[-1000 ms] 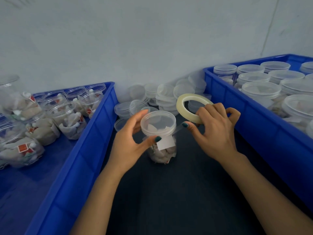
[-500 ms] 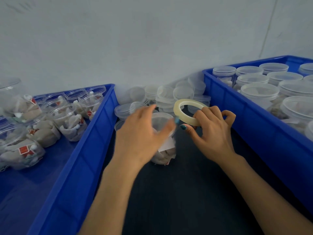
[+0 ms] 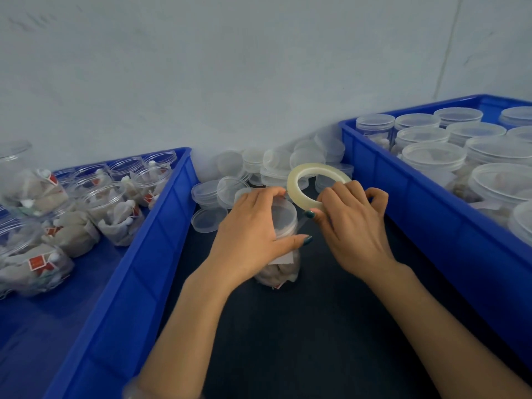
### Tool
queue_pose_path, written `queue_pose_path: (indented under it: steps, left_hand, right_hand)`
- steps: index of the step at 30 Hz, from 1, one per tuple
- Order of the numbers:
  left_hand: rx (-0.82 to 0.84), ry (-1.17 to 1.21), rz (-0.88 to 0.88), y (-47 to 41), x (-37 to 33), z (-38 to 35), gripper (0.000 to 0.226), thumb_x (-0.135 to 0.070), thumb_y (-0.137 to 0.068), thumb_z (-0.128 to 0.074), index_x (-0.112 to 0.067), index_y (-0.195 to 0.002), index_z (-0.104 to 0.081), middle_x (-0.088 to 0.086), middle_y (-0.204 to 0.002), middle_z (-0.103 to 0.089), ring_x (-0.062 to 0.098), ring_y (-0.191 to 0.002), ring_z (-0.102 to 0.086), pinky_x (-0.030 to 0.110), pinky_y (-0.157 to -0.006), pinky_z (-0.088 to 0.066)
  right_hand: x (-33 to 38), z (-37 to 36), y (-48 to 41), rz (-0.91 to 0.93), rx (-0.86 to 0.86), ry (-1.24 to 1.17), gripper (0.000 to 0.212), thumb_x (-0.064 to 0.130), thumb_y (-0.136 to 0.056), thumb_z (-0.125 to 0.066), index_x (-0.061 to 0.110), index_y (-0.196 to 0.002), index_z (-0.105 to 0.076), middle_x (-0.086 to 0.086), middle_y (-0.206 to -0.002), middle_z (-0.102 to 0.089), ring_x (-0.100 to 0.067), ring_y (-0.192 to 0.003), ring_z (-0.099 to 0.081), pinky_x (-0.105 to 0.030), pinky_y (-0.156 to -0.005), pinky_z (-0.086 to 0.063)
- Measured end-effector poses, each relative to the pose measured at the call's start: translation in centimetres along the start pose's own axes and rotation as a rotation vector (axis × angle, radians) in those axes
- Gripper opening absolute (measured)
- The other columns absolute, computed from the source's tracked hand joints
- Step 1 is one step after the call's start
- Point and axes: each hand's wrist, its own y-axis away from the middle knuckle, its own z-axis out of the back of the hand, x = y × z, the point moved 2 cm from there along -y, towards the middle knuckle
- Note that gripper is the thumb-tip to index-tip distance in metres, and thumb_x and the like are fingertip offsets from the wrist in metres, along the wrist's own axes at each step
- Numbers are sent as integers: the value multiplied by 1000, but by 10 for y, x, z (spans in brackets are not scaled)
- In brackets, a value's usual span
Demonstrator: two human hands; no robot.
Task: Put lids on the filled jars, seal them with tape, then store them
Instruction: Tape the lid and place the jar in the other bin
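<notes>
Plainly, left hand's (image 3: 253,234) grip wraps the upright jar (image 3: 284,221); right hand (image 3: 354,226) pinches the tilted tape (image 3: 293,187).

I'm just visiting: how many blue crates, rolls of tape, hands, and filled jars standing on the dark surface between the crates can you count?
Blue crates: 2, left crate and right crate
Tape roll: 1
Filled jar between the crates: 1
Hands: 2, left hand and right hand
Total: 6
</notes>
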Motion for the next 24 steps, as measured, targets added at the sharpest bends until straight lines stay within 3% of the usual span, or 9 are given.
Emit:
queue_pose_path:
  steps: [3, 7, 9, 12, 16, 18, 21, 24]
  left_hand:
    - [12, 81, -26, 1, 3, 1, 96, -58, -74, -79, -38, -151, -26, -20, -144, -40, 1, -130, -38, 31, -107, -39]
    - [66, 188, -12, -1, 10, 2, 120, -48, -69, -86, -49, -155, -2, -25, -136, -17, -10, -118, -36, 21, -99, -35]
    - [99, 213, -20, -2, 14, 3, 122, -46, -68, -87, -49, -156, -2, -28, -137, -15, -16, -119, -35, 17, -99, -33]
    - [159, 232, -44, -3, 16, 7, 121, -39, -69, -89, -44, -158, -7, -28, -142, -16, -13, -129, -36, 19, -105, -35]
    - [239, 172, -85, -4, 15, 12, 118, -40, -71, -85, -40, -159, -6, -31, -145, -10, -26, -124, -28, 22, -106, -34]
    - [246, 65, -101, -5, 13, 13, 113, -61, -72, -75, -35, -159, -7, -31, -148, -7, -17, -129, -27, 26, -108, -33]
    - [212, -102, -31, -5, 6, 11, 116, -97, -68, -36, -22, -156, -25, -18, -152, -19, 5, -135, -33, 27, -105, -34]
    - [156, -148, 37, -5, 0, 10, 117, -98, -63, -19, -21, -149, -38, -6, -142, -34, 14, -129, -41, 31, -103, -38]
  right_hand:
    - [4, 2, -1, -14, 36, 56, 48, 49, -98, -18, 19, -92, -56, 4, -97, -55, -21, -96, -48, -38, -84, -23]
    - [10, 2, 0, -22, 57, 47, 51, 48, -95, -17, 19, -92, -58, 3, -95, -56, -21, -96, -49, -37, -83, -22]
    - [11, 1, 2, -13, 46, 49, 51, 48, -96, -18, 18, -92, -59, 3, -94, -57, -21, -95, -50, -37, -83, -23]
    - [9, 1, 1, 64, 76, -9, 52, 51, -102, -25, 15, -94, -61, 1, -87, -63, -24, -83, -57, -35, -86, -26]
    - [2, -1, -1, 145, 293, -254, 65, 65, -92, -14, 15, -104, -54, -2, -78, -63, -24, -77, -53, -13, -79, -26]
    - [-2, -3, 1, 162, 280, -318, 59, 64, -98, -12, 20, -100, -51, 2, -73, -60, -20, -76, -50, -16, -80, -25]
    - [-8, -1, 1, 154, 280, -366, 44, 54, -98, -17, 26, -99, -50, 9, -77, -59, -11, -81, -47, -28, -89, -25]
    - [-16, 4, 0, 151, 270, -295, 33, 44, -99, -22, 29, -100, -52, 16, -86, -57, -8, -84, -45, -36, -92, -25]
